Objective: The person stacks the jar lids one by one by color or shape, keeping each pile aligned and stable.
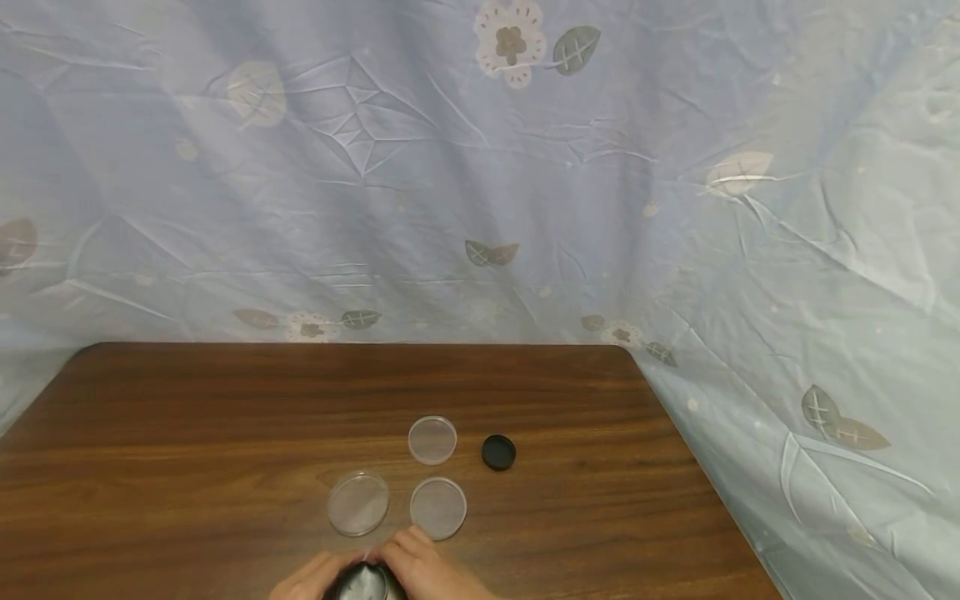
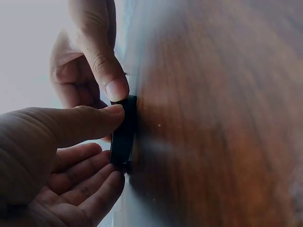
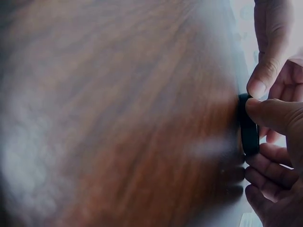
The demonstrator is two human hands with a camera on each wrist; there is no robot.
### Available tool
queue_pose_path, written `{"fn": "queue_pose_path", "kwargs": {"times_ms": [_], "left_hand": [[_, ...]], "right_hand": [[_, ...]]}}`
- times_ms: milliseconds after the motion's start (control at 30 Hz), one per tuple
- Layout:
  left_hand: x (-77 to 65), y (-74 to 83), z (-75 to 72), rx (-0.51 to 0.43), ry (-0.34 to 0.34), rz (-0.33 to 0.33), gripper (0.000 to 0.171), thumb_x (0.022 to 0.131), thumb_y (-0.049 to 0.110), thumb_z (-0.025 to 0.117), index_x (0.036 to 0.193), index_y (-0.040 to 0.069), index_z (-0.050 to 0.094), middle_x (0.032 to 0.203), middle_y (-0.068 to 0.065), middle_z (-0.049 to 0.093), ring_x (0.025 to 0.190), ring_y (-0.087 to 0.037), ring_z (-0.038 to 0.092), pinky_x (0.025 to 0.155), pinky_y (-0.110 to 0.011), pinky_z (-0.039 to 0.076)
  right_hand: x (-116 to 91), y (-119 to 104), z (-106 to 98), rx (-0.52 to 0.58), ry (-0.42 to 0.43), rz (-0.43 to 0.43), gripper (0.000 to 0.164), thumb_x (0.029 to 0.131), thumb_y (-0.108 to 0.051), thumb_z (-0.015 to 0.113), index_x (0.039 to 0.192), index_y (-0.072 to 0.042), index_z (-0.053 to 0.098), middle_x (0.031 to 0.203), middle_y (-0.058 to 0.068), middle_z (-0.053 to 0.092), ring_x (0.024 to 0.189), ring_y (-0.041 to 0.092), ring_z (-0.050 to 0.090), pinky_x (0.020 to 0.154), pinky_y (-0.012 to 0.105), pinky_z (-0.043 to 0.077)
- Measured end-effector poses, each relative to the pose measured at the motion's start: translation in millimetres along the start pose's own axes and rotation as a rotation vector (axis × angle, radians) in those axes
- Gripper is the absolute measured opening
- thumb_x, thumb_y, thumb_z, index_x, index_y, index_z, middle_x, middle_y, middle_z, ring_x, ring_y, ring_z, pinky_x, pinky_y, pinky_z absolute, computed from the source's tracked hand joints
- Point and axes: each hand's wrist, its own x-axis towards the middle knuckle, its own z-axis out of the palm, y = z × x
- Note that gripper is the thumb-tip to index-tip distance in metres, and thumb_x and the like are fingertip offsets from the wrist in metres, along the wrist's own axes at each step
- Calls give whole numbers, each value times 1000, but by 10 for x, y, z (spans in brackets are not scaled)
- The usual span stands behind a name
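Both hands are at the bottom edge of the head view, around a low round black container (image 1: 362, 586) with a shiny grey top, partly cut off by the frame. My left hand (image 1: 313, 578) grips its left side, and my right hand (image 1: 426, 568) grips its right side. In the left wrist view the container (image 2: 124, 135) shows as a thin black edge-on shape just by the tabletop, with the thumbs close together on its near rim. The same black rim (image 3: 249, 125) lies between thumbs and fingers in the right wrist view.
Three clear shallow round dishes (image 1: 358, 503), (image 1: 438, 508), (image 1: 432, 440) lie beyond the hands on the brown wooden table (image 1: 187, 467). Right of the farthest dish is a small black round cap (image 1: 498, 452). A pale patterned cloth (image 1: 420, 208) hangs behind and to the right.
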Motion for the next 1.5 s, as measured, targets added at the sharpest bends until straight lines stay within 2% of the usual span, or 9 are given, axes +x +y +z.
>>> {"fn": "queue_pose_path", "kwargs": {"times_ms": [200,433,667,900,1067,1233,1300,1400,1500], "left_hand": [[31,52,-29,32,3,14,71,57,37,100,119,20,71,100,14,71,88,9,62,73,-3,45],[25,28,-54,1,-9,31,68,60,37,99,118,14,70,98,8,71,89,8,62,75,0,42],[-62,-80,-13,10,-27,14,82,57,35,100,130,30,63,104,14,71,93,11,62,79,1,43],[-24,8,-88,-27,-75,-22,67,64,37,99,120,12,71,103,10,71,93,11,60,72,-3,44],[33,71,-142,-17,-79,-10,67,63,35,99,118,8,71,103,9,71,93,10,61,73,-3,45],[-47,-53,-85,-5,-97,-10,74,64,41,98,130,22,68,109,16,70,96,10,62,78,0,44],[-89,-124,-51,8,-123,-30,75,66,45,97,132,26,67,112,18,69,98,10,62,78,-2,46],[-67,-112,-83,-5,-190,-80,67,73,44,94,131,22,67,110,12,71,98,9,63,74,-9,50],[-14,-22,-103,21,-181,-138,56,74,39,94,120,15,73,104,10,73,93,9,62,71,-9,49]], "right_hand": [[55,-163,-250,-46,-2,-5,45,92,-44,77,123,-14,67,113,-4,66,106,4,56,94,2,41],[57,-189,-268,-59,-22,5,44,91,-42,78,123,-14,66,112,-4,66,107,4,56,95,2,39],[61,-183,-257,-19,-27,0,46,92,-41,78,125,-12,66,115,-2,67,109,6,57,97,4,42],[71,-179,-270,18,-57,14,47,91,-40,79,126,-11,65,117,0,67,110,6,56,96,5,41],[66,-170,-271,54,-64,24,49,91,-39,79,127,-10,64,117,1,66,110,6,55,96,5,40],[65,-157,-274,91,-65,20,50,91,-38,80,128,-9,64,118,2,66,111,7,55,98,6,41],[57,-138,-260,109,-62,14,51,91,-39,79,129,-9,63,119,2,66,111,7,54,98,7,42],[29,-62,-151,128,-42,4,52,92,-41,79,131,-11,62,122,-1,65,113,5,53,96,9,44],[-2,1,-36,129,-23,12,54,92,-45,78,133,-14,61,124,-4,64,115,3,53,97,10,45]]}}
